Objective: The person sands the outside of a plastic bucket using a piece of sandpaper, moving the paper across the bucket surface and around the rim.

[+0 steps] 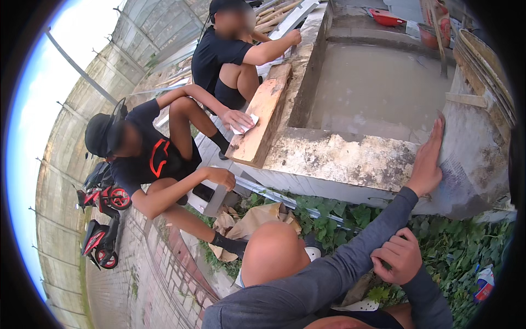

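Note:
My left hand lies flat against the outer wall of a rough concrete tank, fingers pointing up, holding nothing. Its grey sleeve runs down to the lower middle of the view. My right hand is curled into a loose fist and rests on that left forearm. My bare knee shows just left of the sleeve. The tank holds murky grey water.
Two people in black crouch on the left. The nearer one presses a white pad on a wooden plank; the farther one touches the tank rim. Red scooters stand at far left. Green weeds, brown paper and a red bowl are around.

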The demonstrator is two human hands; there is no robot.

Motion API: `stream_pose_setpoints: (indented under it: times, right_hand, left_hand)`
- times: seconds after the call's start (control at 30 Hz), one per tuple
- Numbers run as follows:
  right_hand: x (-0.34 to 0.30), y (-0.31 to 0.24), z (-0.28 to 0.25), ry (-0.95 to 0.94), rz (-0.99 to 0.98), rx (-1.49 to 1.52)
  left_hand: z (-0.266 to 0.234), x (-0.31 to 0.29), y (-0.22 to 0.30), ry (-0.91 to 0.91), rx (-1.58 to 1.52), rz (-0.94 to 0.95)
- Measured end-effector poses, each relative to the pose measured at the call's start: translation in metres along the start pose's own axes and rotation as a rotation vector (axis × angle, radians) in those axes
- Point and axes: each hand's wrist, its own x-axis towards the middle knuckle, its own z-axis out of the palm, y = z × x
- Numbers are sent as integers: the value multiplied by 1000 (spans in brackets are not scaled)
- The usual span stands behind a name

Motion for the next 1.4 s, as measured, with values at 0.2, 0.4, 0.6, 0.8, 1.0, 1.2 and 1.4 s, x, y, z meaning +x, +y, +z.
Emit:
stream_pose_setpoints:
  times: [0.2, 0.4, 0.6, 0.8, 1.0, 1.2, 1.4]
  right_hand:
    - [-11, -2, -1, -92, -31, -4]
    - [-12, 5, -1, -31, 15, 38]
    - [0, -12, 7, -80, -89, 28]
    - [-17, -5, -1, -140, 24, 78]
    - [-2, -10, 8, -97, -83, 55]
    - [-12, -11, 3, -213, -36, 85]
    - [2, -1, -1, -120, -33, 41]
  left_hand:
    - [15, -19, 18, -51, -11, -35]
    - [17, -14, 11, -1, -2, -17]
    - [-2, 0, 0, -65, -25, -84]
    - [15, -21, 25, 28, 19, 64]
    - [-9, 4, 2, -86, -67, -117]
    - [5, -18, 19, -20, -7, 90]
    - [-6, 5, -1, -90, -88, -69]
